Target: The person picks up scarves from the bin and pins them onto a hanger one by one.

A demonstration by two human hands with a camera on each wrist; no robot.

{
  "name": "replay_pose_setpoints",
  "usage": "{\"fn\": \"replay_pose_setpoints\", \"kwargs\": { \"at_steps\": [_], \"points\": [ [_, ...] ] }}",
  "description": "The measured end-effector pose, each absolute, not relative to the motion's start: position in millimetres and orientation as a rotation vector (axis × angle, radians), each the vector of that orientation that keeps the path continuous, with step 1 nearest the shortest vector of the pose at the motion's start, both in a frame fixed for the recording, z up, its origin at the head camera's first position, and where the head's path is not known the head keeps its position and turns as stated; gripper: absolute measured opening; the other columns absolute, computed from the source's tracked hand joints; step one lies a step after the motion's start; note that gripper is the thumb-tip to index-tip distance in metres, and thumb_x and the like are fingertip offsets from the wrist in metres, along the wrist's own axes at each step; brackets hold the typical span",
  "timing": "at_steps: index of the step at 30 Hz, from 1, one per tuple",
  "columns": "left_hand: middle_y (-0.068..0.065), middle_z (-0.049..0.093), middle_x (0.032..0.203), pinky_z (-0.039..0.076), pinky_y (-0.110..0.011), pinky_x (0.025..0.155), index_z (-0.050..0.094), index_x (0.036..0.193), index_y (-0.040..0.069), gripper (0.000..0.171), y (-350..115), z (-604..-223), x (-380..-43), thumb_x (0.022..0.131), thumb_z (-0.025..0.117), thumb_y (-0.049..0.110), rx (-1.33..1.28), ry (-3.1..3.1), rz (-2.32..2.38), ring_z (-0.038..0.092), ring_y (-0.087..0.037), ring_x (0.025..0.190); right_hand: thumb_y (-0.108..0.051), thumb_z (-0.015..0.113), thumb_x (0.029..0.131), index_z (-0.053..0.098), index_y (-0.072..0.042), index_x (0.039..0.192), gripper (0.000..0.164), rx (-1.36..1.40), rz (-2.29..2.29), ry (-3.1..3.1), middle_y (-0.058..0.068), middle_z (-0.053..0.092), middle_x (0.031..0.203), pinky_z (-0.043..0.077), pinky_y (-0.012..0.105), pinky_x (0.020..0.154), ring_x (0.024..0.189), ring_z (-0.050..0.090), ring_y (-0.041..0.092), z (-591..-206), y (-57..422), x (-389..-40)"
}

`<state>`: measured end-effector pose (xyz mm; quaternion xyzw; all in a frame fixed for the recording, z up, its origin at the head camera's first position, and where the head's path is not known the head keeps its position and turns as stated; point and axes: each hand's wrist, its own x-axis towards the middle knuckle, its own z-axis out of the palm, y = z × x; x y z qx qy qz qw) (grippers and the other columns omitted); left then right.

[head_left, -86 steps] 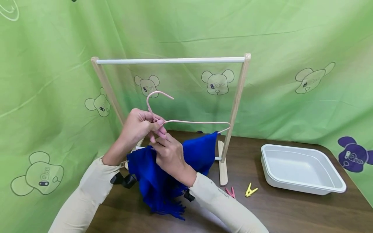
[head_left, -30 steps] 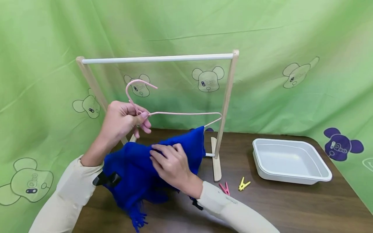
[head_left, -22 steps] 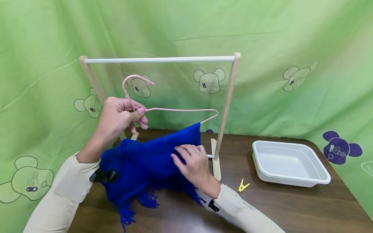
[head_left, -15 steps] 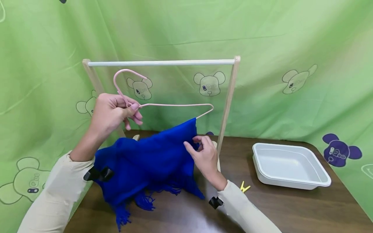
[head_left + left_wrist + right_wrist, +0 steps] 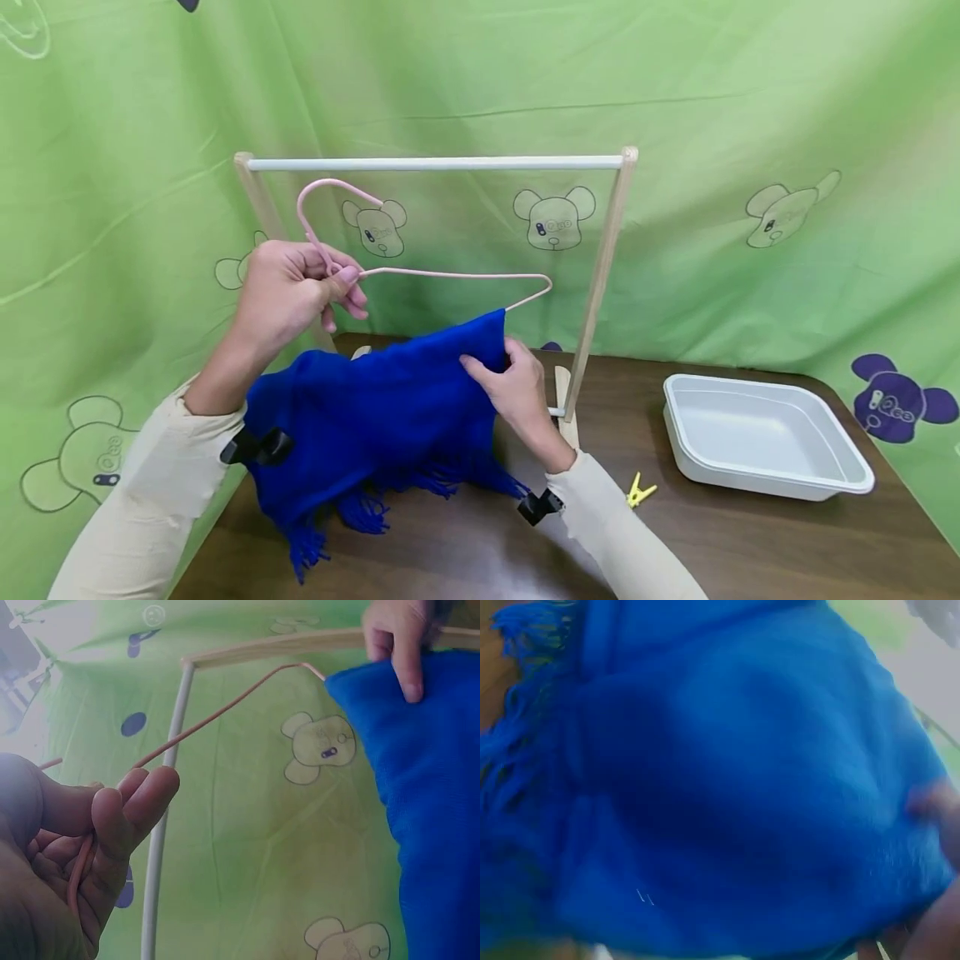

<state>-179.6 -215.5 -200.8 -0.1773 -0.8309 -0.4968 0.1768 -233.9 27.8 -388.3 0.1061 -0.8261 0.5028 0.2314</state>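
- The blue scarf (image 5: 397, 400) is draped over the pink hanger (image 5: 450, 273), held up near the middle of the scene, on the near side of the rack (image 5: 435, 163); its fringe hangs toward the table (image 5: 787, 550).
- The left hand (image 5: 292, 287) pinches the hanger at its neck, just below the hook, with the thumb lying across the wire.
- The right hand (image 5: 521, 392) has slid along the cloth from about its middle to its right edge. It now grips that edge, thumb on the near face and the other fingers partly hidden behind.
- The scarf hangs wider and smoother than a few seconds ago, when it was bunched under both hands; this looks like evening out the drape, with the right side getting the attention.
- The scarf's right edge stops short of the hanger's right bend, so some wire is bare there; the left end of the hanger cannot be seen.
- The hook is not on the rail, so I judge hanging is not yet done.
- To the right on the table are a yellow clip (image 5: 639, 493) and, farther right, a white tub (image 5: 765, 433).
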Motion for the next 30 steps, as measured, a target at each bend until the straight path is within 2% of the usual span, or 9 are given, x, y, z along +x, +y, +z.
{"fn": "replay_pose_setpoints", "kwargs": {
  "at_steps": [3, 7, 15, 20, 25, 30],
  "points": [
    [-0.006, 0.069, 0.065, 0.05, -0.033, 0.04, 0.07, 0.084, -0.005, 0.019, -213.8, -204.3, -182.9, 0.085, 0.066, 0.013, -0.491, -2.366, -1.37, 0.068, -0.013, 0.055, -0.038, 0.074, 0.076, 0.05, -0.012, 0.056, 0.041, 0.343, 1.099, -2.128, 0.002, 0.05, 0.063, 0.037, 0.025, 0.05, 0.056, 0.046, 0.016, -386.9, 25.7, -231.4],
    [-0.007, 0.069, 0.065, 0.049, -0.033, 0.037, 0.07, 0.084, -0.005, 0.019, -214.3, -208.3, -186.4, 0.086, 0.065, 0.013, -0.445, -2.38, -1.379, 0.068, -0.014, 0.054, -0.03, 0.076, 0.075, 0.034, -0.012, 0.049, 0.053, 0.422, 0.88, -1.985, 0.002, 0.042, 0.055, 0.029, 0.025, 0.042, 0.046, 0.035, 0.015, -378.0, 28.2, -230.7],
    [-0.006, 0.068, 0.064, 0.045, -0.032, 0.034, 0.07, 0.088, -0.003, 0.019, -216.3, -219.5, -191.0, 0.087, 0.064, 0.014, -0.368, -2.475, -1.438, 0.067, -0.017, 0.052, -0.031, 0.075, 0.076, 0.058, -0.008, 0.06, 0.033, 0.434, 0.738, -1.956, 0.005, 0.057, 0.065, 0.04, 0.029, 0.043, 0.049, 0.05, 0.017, -343.4, 37.0, -235.4],
    [-0.007, 0.068, 0.064, 0.042, -0.029, 0.032, 0.069, 0.087, -0.002, 0.019, -215.1, -222.8, -192.6, 0.088, 0.064, 0.017, -0.379, -2.543, -1.425, 0.066, -0.018, 0.05, -0.032, 0.077, 0.074, 0.061, -0.007, 0.059, 0.033, 0.393, 0.946, -2.007, 0.003, 0.057, 0.059, 0.034, 0.023, 0.045, 0.048, 0.046, 0.012, -323.6, 45.1, -242.6],
    [-0.007, 0.068, 0.063, 0.042, -0.03, 0.032, 0.069, 0.087, -0.002, 0.018, -214.5, -226.3, -191.8, 0.088, 0.063, 0.016, -0.357, -2.57, -1.441, 0.066, -0.019, 0.05, -0.039, 0.076, 0.073, 0.065, -0.012, 0.064, 0.031, 0.205, 1.219, -2.166, -0.001, 0.055, 0.054, 0.034, 0.021, 0.044, 0.048, 0.045, 0.013, -311.7, 58.5, -247.5],
    [-0.008, 0.068, 0.063, 0.042, -0.031, 0.032, 0.069, 0.086, -0.003, 0.018, -212.9, -227.3, -190.0, 0.088, 0.063, 0.014, -0.369, -2.546, -1.451, 0.066, -0.019, 0.05, -0.041, 0.073, 0.076, 0.066, -0.009, 0.076, 0.032, 0.078, 1.142, -2.332, 0.003, 0.061, 0.064, 0.041, 0.027, 0.051, 0.059, 0.055, 0.019, -312.0, 70.1, -252.8]
  ]
}}
